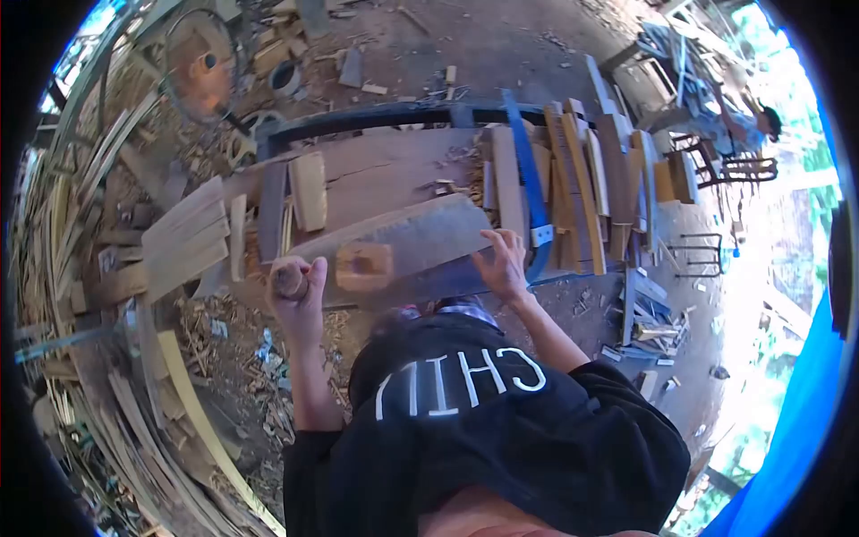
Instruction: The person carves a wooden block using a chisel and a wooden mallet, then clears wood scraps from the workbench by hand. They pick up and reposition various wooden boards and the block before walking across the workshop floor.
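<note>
A broad brown plank [429, 234] lies slanted across the bench in front of the body. My left hand [300, 294] is closed round a rounded wooden piece [288, 279] near the plank's left end. Between my hands, a lighter wooden block [364, 266] with a dark recess in its middle is over the plank. At the plank's right end is my right hand [504, 267], its fingers apart and bent, with the fingertips by the plank's edge; whether they touch it is unclear.
Right of my right hand, a blue metal bar clamp [528, 166] crosses the bench beside several upright-lying boards [573, 188]. Thin boards [188, 237] lie on the left. A round fan [204, 67] stands at the upper left. A person [738, 125] is at the far upper right.
</note>
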`<state>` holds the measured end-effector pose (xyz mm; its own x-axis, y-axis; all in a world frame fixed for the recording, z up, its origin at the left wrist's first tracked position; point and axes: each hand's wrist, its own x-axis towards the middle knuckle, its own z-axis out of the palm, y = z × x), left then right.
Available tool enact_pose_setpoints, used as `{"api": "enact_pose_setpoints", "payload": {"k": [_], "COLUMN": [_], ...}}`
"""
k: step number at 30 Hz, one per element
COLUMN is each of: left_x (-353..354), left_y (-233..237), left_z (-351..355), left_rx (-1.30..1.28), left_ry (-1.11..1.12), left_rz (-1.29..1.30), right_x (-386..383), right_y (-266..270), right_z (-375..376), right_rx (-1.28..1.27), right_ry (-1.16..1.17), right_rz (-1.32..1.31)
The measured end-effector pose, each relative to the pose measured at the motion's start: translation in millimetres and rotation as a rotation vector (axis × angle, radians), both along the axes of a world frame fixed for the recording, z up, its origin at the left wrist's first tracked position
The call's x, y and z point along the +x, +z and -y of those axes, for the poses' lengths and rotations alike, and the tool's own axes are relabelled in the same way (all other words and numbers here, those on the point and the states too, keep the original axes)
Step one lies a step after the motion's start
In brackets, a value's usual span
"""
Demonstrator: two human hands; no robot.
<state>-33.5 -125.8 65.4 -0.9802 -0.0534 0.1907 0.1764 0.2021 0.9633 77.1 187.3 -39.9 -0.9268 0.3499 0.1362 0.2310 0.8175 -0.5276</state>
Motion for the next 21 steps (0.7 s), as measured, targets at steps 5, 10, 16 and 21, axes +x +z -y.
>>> {"api": "enact_pose_setpoints", "payload": {"k": [5, 10, 16, 21], "left_x": [10, 20, 27, 30], "left_y": [-7, -5, 19, -4], "left_z": [-24, -56, -120, -130], "left_rx": [0.015, -0.066, 0.062, -0.078], "left_ry": [-0.058, -0.026, 0.054, 0.015], "left_rz": [0.077, 0.108, 0.167, 0.192], "right_x": [38, 62, 70, 89], "right_y": [-32, -30, -28, -72], "right_z": [-109, -201, -250, -279], "right_rx": [0.109, 0.271, -0.029, -0.062], "right_ry": [-0.296, -0.614, -0.643, -0.503], "right_rz": [0.074, 0.191, 0.468, 0.295]}}
